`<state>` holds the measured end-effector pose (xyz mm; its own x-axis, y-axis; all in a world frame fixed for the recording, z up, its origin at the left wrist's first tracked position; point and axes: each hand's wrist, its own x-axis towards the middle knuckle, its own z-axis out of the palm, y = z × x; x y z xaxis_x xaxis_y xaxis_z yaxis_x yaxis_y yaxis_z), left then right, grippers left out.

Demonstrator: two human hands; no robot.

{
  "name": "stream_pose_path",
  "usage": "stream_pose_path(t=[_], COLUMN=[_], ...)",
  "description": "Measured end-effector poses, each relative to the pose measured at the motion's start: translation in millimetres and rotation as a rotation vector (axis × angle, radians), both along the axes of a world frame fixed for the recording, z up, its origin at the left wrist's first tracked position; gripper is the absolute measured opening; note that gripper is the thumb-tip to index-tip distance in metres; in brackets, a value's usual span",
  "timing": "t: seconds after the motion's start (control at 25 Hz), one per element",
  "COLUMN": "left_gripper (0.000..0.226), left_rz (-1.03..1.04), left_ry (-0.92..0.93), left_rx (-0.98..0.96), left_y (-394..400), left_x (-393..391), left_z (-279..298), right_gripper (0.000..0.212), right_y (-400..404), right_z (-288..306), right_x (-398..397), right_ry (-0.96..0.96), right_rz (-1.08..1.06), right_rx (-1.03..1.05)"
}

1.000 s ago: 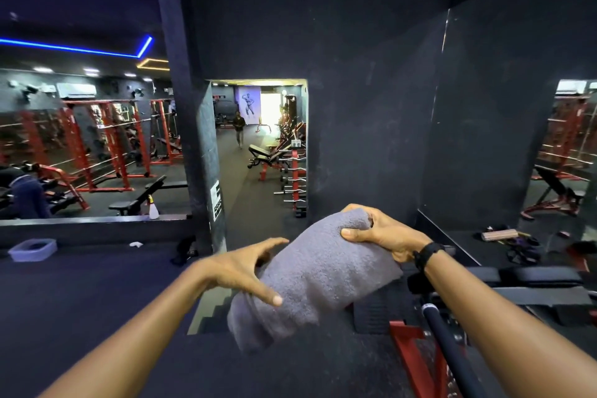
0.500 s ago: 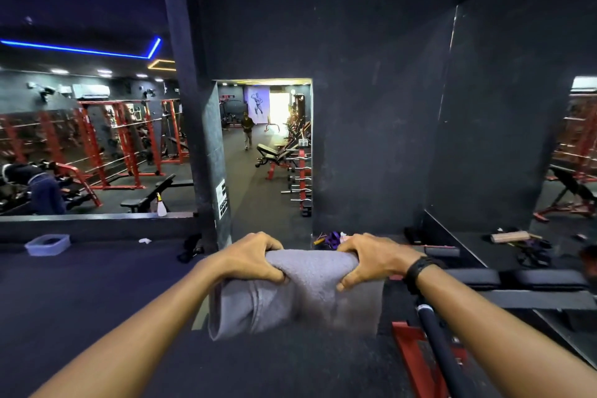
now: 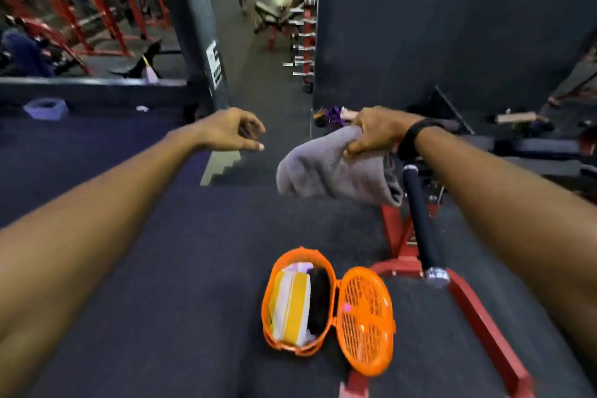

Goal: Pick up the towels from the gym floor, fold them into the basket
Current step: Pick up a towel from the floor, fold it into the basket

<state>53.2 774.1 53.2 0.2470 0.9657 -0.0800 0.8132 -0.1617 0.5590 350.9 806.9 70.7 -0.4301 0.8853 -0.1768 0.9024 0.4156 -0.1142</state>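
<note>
Head view: grey folded towel (image 3: 336, 173), soft, thick, bundled.

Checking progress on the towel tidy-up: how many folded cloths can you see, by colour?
Grey folded towel, held in the right hand: 1
Yellow-and-white folded cloth, in the orange plastic basket: 1
Black folded cloth, in basket: 1
Total: 3

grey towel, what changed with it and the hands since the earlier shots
The left hand let go of the folded grey towel and now hangs open beside it. The view tipped down, bringing the open orange mesh basket into sight. The right hand kept its grip on the towel's top.
</note>
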Motion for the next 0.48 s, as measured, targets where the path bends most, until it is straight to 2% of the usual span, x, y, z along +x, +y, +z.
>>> stream_pose_path(t=[0.28,0.48], left_gripper=[0.038,0.038], left_rz=[-0.054,-0.069], left_ry=[0.046,0.045], left_rx=[-0.171,-0.357], left_y=[4.0,40.7], left_x=[-21.6,-52.6], left_z=[-103.4,-210.3], right_gripper=[0.044,0.04], right_y=[2.2,-14.1], right_z=[-109.8,-214.4], right_x=[10.1,-12.1], right_ry=[-0.065,-0.05], right_rz=[-0.286,-0.543], right_rx=[-0.208,-0.487])
